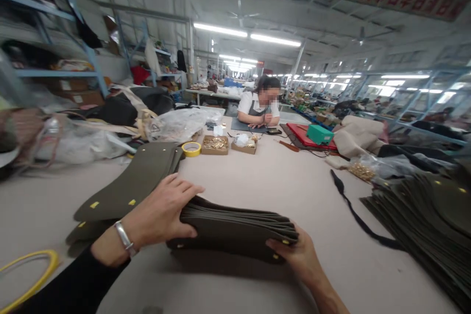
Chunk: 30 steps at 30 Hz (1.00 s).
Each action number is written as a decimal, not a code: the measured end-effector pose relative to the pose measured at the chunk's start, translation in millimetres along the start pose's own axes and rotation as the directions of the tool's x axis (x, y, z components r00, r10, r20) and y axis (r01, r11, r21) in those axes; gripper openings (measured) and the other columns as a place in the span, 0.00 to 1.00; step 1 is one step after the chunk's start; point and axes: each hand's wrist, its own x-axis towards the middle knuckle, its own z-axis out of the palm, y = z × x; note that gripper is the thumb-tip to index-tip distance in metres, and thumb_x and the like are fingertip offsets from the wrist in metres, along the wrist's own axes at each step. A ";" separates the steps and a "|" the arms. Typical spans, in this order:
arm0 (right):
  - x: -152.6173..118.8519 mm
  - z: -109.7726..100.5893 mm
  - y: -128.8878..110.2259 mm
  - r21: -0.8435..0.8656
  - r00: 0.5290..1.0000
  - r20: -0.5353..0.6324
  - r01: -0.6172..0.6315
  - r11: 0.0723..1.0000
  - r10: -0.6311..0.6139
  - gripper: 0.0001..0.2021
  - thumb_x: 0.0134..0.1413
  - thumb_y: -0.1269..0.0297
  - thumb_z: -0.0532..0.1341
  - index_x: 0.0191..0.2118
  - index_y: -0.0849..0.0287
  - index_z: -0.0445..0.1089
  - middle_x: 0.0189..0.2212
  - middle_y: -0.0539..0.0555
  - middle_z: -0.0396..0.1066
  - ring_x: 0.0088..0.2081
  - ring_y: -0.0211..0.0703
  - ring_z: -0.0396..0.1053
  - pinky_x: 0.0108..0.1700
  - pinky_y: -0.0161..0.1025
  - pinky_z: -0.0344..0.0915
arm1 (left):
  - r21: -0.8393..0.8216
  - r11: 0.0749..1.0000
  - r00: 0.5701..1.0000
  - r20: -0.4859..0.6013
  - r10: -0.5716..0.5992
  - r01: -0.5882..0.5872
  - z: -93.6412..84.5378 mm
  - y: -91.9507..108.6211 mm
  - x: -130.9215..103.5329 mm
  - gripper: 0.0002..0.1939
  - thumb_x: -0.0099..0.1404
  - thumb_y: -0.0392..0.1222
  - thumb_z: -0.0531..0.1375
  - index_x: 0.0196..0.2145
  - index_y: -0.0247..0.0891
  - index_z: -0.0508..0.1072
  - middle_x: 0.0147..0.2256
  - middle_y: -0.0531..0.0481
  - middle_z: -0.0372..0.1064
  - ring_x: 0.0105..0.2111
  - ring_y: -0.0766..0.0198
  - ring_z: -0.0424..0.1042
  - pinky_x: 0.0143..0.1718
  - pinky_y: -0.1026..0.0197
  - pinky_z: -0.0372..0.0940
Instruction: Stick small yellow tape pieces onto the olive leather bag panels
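Note:
A thick stack of dark olive panels (228, 233) stands on edge on the table in front of me, its layers fanned along the top. My left hand (165, 208) is closed over the stack's left end, thumb on the near face. At the right end, my right hand (298, 255) grips the same stack, with its thumb in front and its other fingers hidden behind. Small yellow marks show near the stack's right corner. Just beyond my left hand lies a flat pile of similar olive panels (128, 181), also with yellow marks.
A larger heap of olive panels (423, 221) lies at the right beside a black strap (356, 211). Yellow tape (192, 153) and boxes of gold hardware (215, 151) stand farther back. A person (259, 105) leans on the table's far end near a green box (320, 134).

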 end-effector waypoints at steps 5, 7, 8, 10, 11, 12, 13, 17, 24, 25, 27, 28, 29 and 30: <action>8.0 4.6 19.1 0.008 0.992 -0.121 0.038 0.999 -0.036 0.16 0.39 0.60 0.70 0.38 0.60 0.76 0.34 0.55 0.78 0.36 0.52 0.75 0.40 0.44 0.74 | -0.248 0.954 0.982 -0.044 -0.186 0.169 6.0 -22.7 -18.5 0.44 0.44 0.44 0.69 0.58 0.43 0.59 0.54 0.46 0.64 0.53 0.52 0.66 0.54 0.53 0.62; 11.9 4.6 26.9 0.004 0.992 -0.121 0.023 1.000 -0.022 0.16 0.37 0.58 0.70 0.36 0.61 0.77 0.33 0.56 0.79 0.34 0.53 0.76 0.38 0.45 0.75 | -0.339 0.923 0.971 -0.082 -0.225 0.185 18.0 -23.3 -29.5 0.50 0.43 0.42 0.70 0.62 0.44 0.52 0.56 0.45 0.61 0.53 0.52 0.66 0.54 0.52 0.63; 13.7 4.5 30.2 0.002 0.993 -0.117 0.013 1.000 -0.013 0.17 0.37 0.58 0.71 0.35 0.61 0.77 0.32 0.56 0.79 0.34 0.54 0.76 0.38 0.46 0.75 | -0.366 0.913 0.965 -0.110 -0.236 0.181 24.8 -22.7 -35.3 0.53 0.43 0.41 0.70 0.63 0.44 0.49 0.57 0.44 0.61 0.54 0.51 0.65 0.55 0.51 0.63; 16.4 4.8 34.9 0.012 0.993 -0.120 -0.006 1.000 0.008 0.17 0.36 0.56 0.71 0.34 0.62 0.78 0.31 0.57 0.79 0.34 0.56 0.76 0.38 0.47 0.75 | -0.392 0.905 0.952 -0.178 -0.249 0.163 37.6 -21.3 -46.6 0.55 0.43 0.38 0.70 0.64 0.44 0.45 0.58 0.42 0.58 0.56 0.49 0.63 0.57 0.48 0.61; 17.1 5.1 36.2 0.023 0.992 -0.128 -0.013 1.000 0.015 0.18 0.36 0.55 0.71 0.33 0.61 0.78 0.31 0.57 0.79 0.35 0.57 0.76 0.38 0.47 0.75 | -0.397 0.906 0.946 -0.209 -0.247 0.149 43.0 -20.9 -51.6 0.55 0.44 0.37 0.70 0.64 0.44 0.45 0.58 0.42 0.57 0.58 0.49 0.61 0.59 0.46 0.59; 17.4 5.4 37.0 0.034 0.991 -0.135 -0.018 0.999 0.022 0.18 0.35 0.55 0.71 0.33 0.61 0.78 0.31 0.57 0.79 0.35 0.58 0.76 0.38 0.47 0.75 | -0.399 0.908 0.941 -0.238 -0.240 0.130 47.6 -20.7 -56.1 0.54 0.44 0.36 0.70 0.63 0.45 0.45 0.59 0.41 0.55 0.59 0.49 0.59 0.60 0.45 0.57; 17.4 5.7 37.4 0.044 0.990 -0.136 -0.023 0.999 0.029 0.18 0.34 0.54 0.72 0.32 0.61 0.78 0.31 0.57 0.79 0.35 0.58 0.76 0.37 0.47 0.75 | -0.402 0.909 0.936 -0.263 -0.232 0.113 51.2 -20.7 -59.9 0.52 0.45 0.36 0.70 0.62 0.45 0.46 0.60 0.40 0.53 0.61 0.48 0.56 0.61 0.44 0.56; 16.4 5.5 38.5 0.082 0.993 -0.102 -0.045 0.996 0.053 0.19 0.32 0.54 0.72 0.31 0.61 0.79 0.32 0.59 0.79 0.35 0.60 0.76 0.36 0.47 0.75 | -0.443 0.887 0.909 -0.302 -0.288 0.134 59.7 -19.4 -66.8 0.53 0.44 0.37 0.71 0.62 0.46 0.46 0.62 0.39 0.51 0.62 0.47 0.54 0.62 0.41 0.53; 12.6 -0.5 34.7 -0.111 0.990 -0.142 0.007 0.994 -0.023 0.16 0.32 0.51 0.70 0.26 0.59 0.78 0.26 0.57 0.78 0.29 0.56 0.75 0.31 0.43 0.74 | -0.383 0.917 0.884 -0.385 -0.266 0.109 64.7 -10.9 -65.2 0.52 0.48 0.44 0.71 0.62 0.44 0.45 0.60 0.36 0.52 0.61 0.45 0.55 0.60 0.41 0.57; 12.1 -1.2 33.0 -0.133 0.989 -0.140 0.027 0.991 -0.046 0.16 0.33 0.51 0.70 0.28 0.58 0.77 0.26 0.56 0.77 0.29 0.54 0.75 0.30 0.42 0.74 | -0.354 0.931 0.883 -0.403 -0.240 0.091 64.0 -10.1 -65.1 0.50 0.50 0.46 0.70 0.62 0.43 0.46 0.61 0.36 0.50 0.62 0.45 0.53 0.60 0.41 0.57; 11.5 -1.8 31.9 -0.140 0.987 -0.144 0.046 0.989 -0.066 0.17 0.35 0.51 0.69 0.32 0.58 0.77 0.27 0.54 0.77 0.30 0.53 0.75 0.30 0.40 0.73 | -0.335 0.939 0.876 -0.427 -0.225 0.077 62.1 -9.2 -64.7 0.46 0.52 0.45 0.69 0.60 0.43 0.48 0.61 0.35 0.49 0.63 0.46 0.52 0.60 0.42 0.57; 11.4 -1.7 33.3 -0.135 0.987 -0.152 0.037 0.990 -0.057 0.17 0.36 0.52 0.68 0.32 0.58 0.77 0.28 0.55 0.77 0.30 0.53 0.75 0.30 0.40 0.73 | -0.341 0.937 0.871 -0.435 -0.229 0.076 61.1 -9.2 -64.4 0.44 0.52 0.43 0.69 0.59 0.42 0.49 0.61 0.35 0.48 0.63 0.47 0.52 0.60 0.43 0.57; 11.5 -1.5 36.0 -0.128 0.986 -0.164 0.018 0.992 -0.039 0.17 0.36 0.53 0.68 0.32 0.59 0.77 0.29 0.55 0.78 0.31 0.53 0.75 0.30 0.40 0.73 | -0.351 0.933 0.865 -0.442 -0.237 0.076 60.1 -9.4 -64.0 0.41 0.52 0.41 0.69 0.57 0.42 0.51 0.61 0.36 0.48 0.62 0.48 0.52 0.60 0.44 0.57; 11.7 -1.2 40.1 -0.118 0.985 -0.173 -0.007 0.993 -0.014 0.16 0.36 0.53 0.68 0.31 0.59 0.77 0.29 0.56 0.78 0.31 0.54 0.75 0.30 0.41 0.74 | -0.362 0.929 0.861 -0.445 -0.246 0.078 59.0 -9.9 -63.6 0.39 0.51 0.39 0.69 0.55 0.42 0.53 0.60 0.37 0.50 0.62 0.49 0.54 0.59 0.45 0.58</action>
